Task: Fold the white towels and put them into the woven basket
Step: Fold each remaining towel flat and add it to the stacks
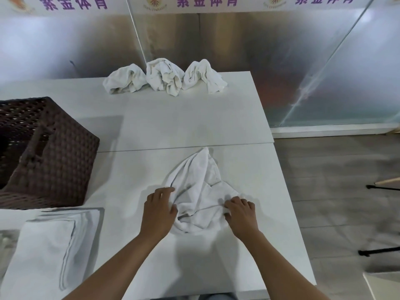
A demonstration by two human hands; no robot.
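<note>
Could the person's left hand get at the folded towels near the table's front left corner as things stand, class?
Probably yes. The left hand would first have to let go of the crumpled towel, but the folded towels lie on its own side, with only bare table between.

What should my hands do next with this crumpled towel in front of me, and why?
Probably draw the two hands apart to spread it flat. The left hand and right hand both grip the near edge of the crumpled towel, which lies bunched and creased on the table, so it cannot be folded yet.
</note>
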